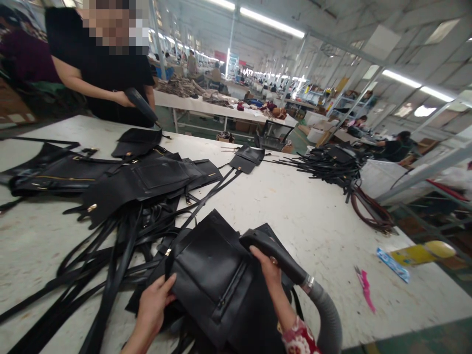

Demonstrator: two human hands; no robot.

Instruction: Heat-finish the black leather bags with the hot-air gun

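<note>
A black leather bag panel [210, 263] with a pocket and a zip slot lies tilted in front of me, over other black pieces. My left hand [155, 301] pinches its left edge between thumb and fingers. My right hand [271, 269] is closed round a black hose nozzle [271, 248], whose head is at the panel's upper right edge. A ribbed grey hose [328, 314] runs from the handle down out of view. To the left, long black straps [121, 255] hang from a pile of black bag panels [147, 177].
Across the white table [306, 216] a person in black [106, 73] holds a similar dark tool. Pink snips [365, 290], a yellow spray can [424, 252] and a blue-white packet [393, 264] lie at right. Black straps [332, 162] are heaped at the far right; a small black piece [247, 158] lies mid-table.
</note>
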